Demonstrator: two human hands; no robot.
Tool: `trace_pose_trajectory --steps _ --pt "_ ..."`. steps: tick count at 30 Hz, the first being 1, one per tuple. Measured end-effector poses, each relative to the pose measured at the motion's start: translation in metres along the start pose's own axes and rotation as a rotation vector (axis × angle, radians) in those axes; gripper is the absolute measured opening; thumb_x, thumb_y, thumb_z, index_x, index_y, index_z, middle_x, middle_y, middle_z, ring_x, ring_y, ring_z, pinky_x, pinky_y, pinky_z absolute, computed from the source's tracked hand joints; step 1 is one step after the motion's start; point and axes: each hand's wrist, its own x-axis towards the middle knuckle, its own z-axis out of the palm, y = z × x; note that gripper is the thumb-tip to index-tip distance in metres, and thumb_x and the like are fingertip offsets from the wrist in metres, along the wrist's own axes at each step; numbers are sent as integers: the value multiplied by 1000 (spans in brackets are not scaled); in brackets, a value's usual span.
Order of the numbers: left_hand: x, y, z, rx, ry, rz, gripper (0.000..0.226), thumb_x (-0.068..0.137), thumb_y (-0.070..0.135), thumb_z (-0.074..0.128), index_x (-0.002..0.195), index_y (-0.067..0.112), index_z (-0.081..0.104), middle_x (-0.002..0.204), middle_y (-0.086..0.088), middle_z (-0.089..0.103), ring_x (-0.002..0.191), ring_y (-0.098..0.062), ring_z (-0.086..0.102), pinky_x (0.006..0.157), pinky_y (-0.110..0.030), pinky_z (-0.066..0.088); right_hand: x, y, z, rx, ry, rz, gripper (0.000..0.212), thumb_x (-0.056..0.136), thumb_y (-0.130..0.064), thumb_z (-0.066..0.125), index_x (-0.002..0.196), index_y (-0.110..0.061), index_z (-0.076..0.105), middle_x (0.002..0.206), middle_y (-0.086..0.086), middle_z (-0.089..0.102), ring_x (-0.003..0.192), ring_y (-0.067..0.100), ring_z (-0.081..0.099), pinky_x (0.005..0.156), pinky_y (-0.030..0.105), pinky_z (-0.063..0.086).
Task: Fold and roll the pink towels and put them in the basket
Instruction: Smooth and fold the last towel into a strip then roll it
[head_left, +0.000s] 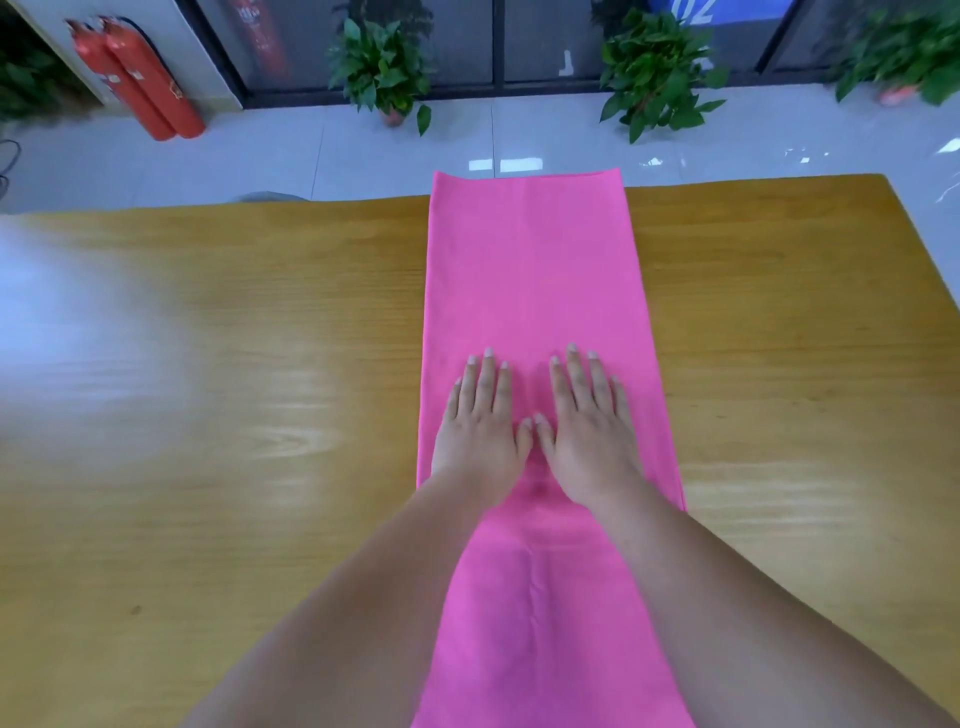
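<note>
Both forearms reach over the pink towel (524, 270), a long folded strip on the wooden table (208, 364); left hand (480, 436) and right hand (589, 431) press flat, fingers straight, gripping nothing. Its overhanging far end may slide or skew when rolled; no basket is visible.

wooden table (208, 415) | two red extinguishers (137, 83) | potted plants (382, 67) on floor

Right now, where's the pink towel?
In the head view the pink towel lies lengthwise across the wooden table, right of centre, under the flat left hand and right hand.
</note>
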Motion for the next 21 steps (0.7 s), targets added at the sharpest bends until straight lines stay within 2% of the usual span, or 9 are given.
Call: trace_pose_trajectory --steps 2,5,9,13,16,21 --pt "-33 -5 10 10 29 89 71 110 50 25 168 14 4 175 -5 -6 161 -22 -14 131 -46 7 -32 3 8 -6 18 -45 73 108 -55 30 168 -21 5 176 3 -5 161 25 -7 129 52 12" --pt "-61 -34 17 60 42 72 73 109 53 29 168 17 5 176 -3 -3 161 -21 -11 131 -45 6 -55 31 12 11 20 34 75 106 -59 27 168 -22 5 176 1 -4 161 22 -8 129 49 12" --pt "-32 -40 16 100 33 81 74 108 54 26 168 14 5 175 -6 -5 161 -24 -12 131 -46 6 -30 40 15 -7 3 22 77 104 -61 22 168 -22 5 176 1 -6 161 22 -8 130 49 11" --pt "6 -21 3 88 21 -30 74 107 49 23 167 10 3 174 -11 -9 160 -28 -13 131 -48 2 8 30 0 0 7 73 75 105 -56 24 167 -17 10 176 5 -3 162 27 -5 130 52 9" --pt "-25 -7 16 59 52 58 75 108 54 24 167 12 2 175 -7 -7 161 -24 -14 131 -47 6 -24 10 9 -10 37 -19 76 106 -54 34 168 -18 7 176 3 -2 162 24 -6 130 51 10" --pt "-68 -51 24 119 37 73 78 109 59 25 167 12 3 175 -6 -6 161 -22 -12 131 -45 8 -64 56 20 -21 4 -2 79 106 -60 25 168 -17 1 175 1 -7 161 18 -11 130 48 14"
